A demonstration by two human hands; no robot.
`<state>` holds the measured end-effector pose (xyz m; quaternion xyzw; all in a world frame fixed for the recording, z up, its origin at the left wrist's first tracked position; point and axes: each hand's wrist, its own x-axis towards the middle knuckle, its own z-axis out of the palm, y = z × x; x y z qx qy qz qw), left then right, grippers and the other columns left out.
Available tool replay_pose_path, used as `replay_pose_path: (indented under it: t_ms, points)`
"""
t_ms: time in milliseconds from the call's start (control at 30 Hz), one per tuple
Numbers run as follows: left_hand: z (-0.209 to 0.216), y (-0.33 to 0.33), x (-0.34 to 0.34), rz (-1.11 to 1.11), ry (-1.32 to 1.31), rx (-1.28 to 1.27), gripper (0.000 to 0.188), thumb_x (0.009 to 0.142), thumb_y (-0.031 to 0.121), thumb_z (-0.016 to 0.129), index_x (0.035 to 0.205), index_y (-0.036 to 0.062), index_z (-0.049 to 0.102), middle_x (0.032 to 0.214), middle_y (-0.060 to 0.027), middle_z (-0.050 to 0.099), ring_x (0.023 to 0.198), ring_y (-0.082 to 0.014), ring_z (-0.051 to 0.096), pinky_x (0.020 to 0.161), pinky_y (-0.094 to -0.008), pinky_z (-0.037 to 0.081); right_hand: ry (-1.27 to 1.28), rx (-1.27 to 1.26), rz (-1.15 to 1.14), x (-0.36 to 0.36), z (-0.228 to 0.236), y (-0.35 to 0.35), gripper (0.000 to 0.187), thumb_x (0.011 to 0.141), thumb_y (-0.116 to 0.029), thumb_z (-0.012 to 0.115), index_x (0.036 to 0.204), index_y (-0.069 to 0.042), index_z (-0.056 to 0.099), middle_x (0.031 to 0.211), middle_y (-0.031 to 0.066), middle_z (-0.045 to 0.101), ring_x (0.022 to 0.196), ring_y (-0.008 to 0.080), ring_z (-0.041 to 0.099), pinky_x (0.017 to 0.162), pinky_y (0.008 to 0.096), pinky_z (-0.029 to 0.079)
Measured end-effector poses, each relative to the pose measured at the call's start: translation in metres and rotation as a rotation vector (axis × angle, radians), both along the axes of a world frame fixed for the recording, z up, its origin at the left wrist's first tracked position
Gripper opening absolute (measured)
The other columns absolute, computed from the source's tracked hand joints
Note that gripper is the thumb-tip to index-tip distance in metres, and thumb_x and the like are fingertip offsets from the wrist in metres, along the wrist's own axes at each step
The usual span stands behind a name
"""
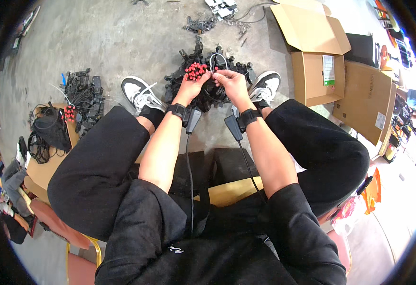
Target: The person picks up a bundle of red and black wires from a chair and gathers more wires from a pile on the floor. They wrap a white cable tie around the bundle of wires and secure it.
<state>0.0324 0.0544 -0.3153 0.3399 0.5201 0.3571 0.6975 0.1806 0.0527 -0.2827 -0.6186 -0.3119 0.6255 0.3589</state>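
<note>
My left hand (192, 89) is closed around a bundle of red-tipped black cables (196, 71), the red ends facing up. Beside it my right hand (232, 84) pinches a thin white strip, which looks like a cable tie (218, 55) and arches in a loop above the fingers. A red tip also shows by the right fingertips. Where the strip meets the bundle is hidden by my fingers. Under both hands a heap of black cables and connectors (203, 99) lies on the floor between my shoes.
At the left lies another red-tipped bundle (69, 113) with a white strip, beside black connectors (83, 92). An opened cardboard box (308, 97) stands at the right. Small metal parts (222, 8) lie ahead. Black cords (189, 166) hang from bands on both wrists.
</note>
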Motion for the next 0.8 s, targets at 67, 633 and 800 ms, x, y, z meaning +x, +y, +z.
replay_pose_path:
  t_ms: [67,633,800]
  points:
    - [0.001,-0.001,0.000,0.025,-0.006,-0.013,0.016,0.085,0.023,0.060,0.088,0.0074,0.062,0.084,0.0031,0.060,0.079,-0.0061,0.053,0.072,-0.0236,0.042,0.049,-0.015,-0.019,-0.003,-0.003,0.000,0.018,0.079,-0.007,0.065,0.091,0.006,0.064,0.072,0.0057,0.063,0.060,0.0087,0.055,0.055,0.0221,0.045]
    - [-0.004,0.003,-0.004,-0.065,0.024,-0.040,0.039,0.080,0.039,0.063,0.104,0.0086,0.062,0.099,0.0019,0.062,0.092,-0.0085,0.054,0.083,-0.0262,0.041,0.317,-0.114,-0.231,-0.016,-0.004,-0.012,0.024,0.081,-0.003,0.062,0.102,0.008,0.058,0.085,0.0097,0.063,0.071,0.0137,0.060,0.068,0.0245,0.051]
    - [-0.009,0.005,-0.003,-0.048,0.006,-0.057,0.036,0.079,0.036,0.065,0.102,0.0079,0.062,0.099,0.0015,0.062,0.091,-0.0086,0.054,0.081,-0.0255,0.042,0.313,-0.054,-0.243,-0.018,-0.005,-0.016,0.026,0.082,-0.001,0.059,0.106,0.009,0.055,0.093,0.0126,0.062,0.081,0.0169,0.062,0.075,0.0270,0.052]
